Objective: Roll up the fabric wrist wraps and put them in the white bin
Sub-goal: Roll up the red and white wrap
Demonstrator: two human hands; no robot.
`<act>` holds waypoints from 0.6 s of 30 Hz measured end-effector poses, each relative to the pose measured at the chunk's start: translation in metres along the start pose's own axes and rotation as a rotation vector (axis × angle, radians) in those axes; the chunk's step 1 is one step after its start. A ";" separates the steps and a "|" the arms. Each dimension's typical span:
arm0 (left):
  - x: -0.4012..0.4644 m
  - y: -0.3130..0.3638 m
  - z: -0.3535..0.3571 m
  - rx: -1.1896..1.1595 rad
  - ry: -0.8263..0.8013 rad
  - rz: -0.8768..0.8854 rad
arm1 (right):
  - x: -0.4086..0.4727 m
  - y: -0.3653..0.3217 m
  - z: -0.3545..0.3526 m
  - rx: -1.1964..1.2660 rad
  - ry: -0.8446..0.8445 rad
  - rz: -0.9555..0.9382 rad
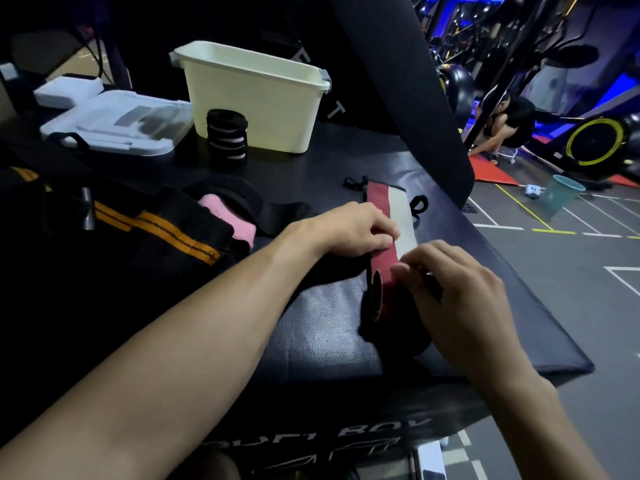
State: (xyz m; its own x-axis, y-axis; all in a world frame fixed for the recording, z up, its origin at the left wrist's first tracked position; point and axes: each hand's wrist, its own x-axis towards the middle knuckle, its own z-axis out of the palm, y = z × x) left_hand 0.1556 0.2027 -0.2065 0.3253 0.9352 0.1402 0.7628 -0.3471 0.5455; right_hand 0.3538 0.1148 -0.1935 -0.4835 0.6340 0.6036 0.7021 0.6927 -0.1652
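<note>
Rolling step under way: right hand (460,299) fingers curl round the started roll of the red-and-white wrist wrap (391,233); left hand (349,230) fingers press its flat length. Next, judged: continue rolling away toward the white bin (256,95).

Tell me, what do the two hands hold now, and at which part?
Both hold the red and white wrist wrap. The right hand grips its rolled near end; the left hand's fingers press on the flat strip.
</note>
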 end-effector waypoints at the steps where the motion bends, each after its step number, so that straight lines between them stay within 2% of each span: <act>1: -0.002 0.000 -0.004 0.005 -0.096 0.009 | -0.003 0.001 -0.004 0.020 -0.036 -0.007; 3: -0.004 0.000 -0.009 0.033 -0.273 0.017 | -0.010 0.003 -0.013 0.060 -0.138 -0.005; 6: -0.004 -0.001 -0.015 0.084 -0.366 -0.015 | -0.018 0.007 -0.020 0.057 -0.267 0.010; 11: -0.002 0.003 -0.006 0.127 -0.307 -0.004 | -0.021 0.012 -0.017 0.066 -0.328 0.011; 18: 0.005 0.005 0.009 0.178 -0.178 -0.036 | -0.017 0.013 -0.012 -0.020 -0.282 -0.063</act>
State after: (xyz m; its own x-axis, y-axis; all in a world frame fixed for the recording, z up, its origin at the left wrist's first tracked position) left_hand 0.1662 0.2048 -0.2100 0.3776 0.9254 -0.0324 0.8569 -0.3360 0.3909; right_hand 0.3776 0.1092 -0.1967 -0.6505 0.6627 0.3712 0.6752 0.7283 -0.1170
